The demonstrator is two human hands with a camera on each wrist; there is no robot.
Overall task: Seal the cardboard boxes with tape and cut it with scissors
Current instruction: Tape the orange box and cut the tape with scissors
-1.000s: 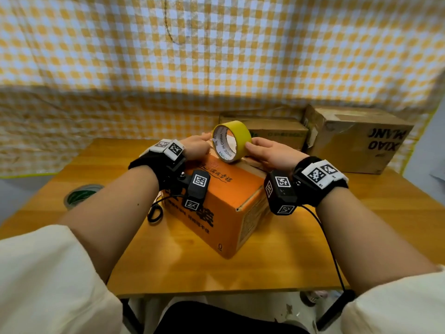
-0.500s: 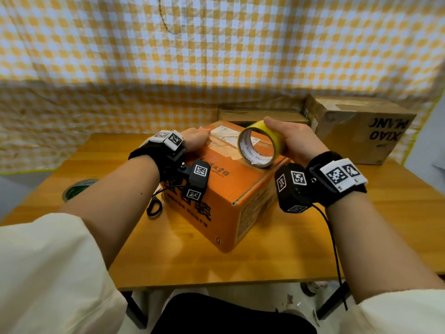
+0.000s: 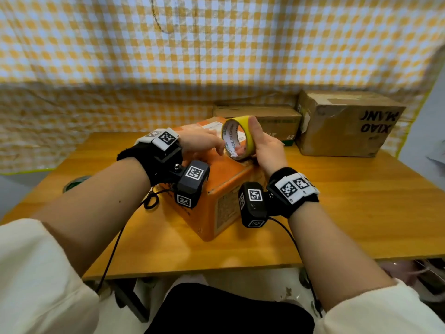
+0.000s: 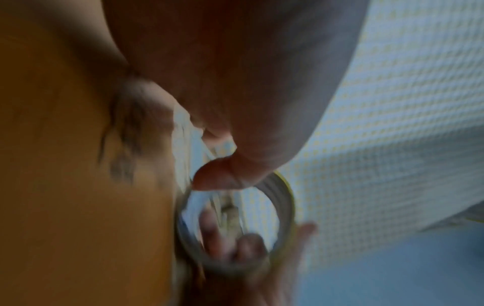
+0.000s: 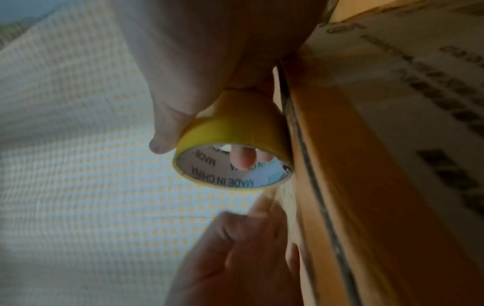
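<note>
The right hand (image 3: 266, 147) grips the yellow tape roll (image 3: 238, 137), thumb over its outer band and fingers through the core, and now stands it on edge on top of the orange box (image 3: 216, 189). Half a second earlier the roll sat further toward the box's right edge; it has since come back toward the middle of the lid and turned more upright. The left hand (image 3: 201, 144) lies on the lid just beside the roll, fingers loosely extended toward it and holding nothing; whether they pin a free tape end is too blurred to tell. This likely means a strip is being laid along the lid seam, so sealing is underway and no cut is due yet. The scissors (image 3: 150, 201) lie on the tabletop (image 3: 361, 201) left of the box. Two brown boxes (image 3: 346, 124) wait at the back.
</note>
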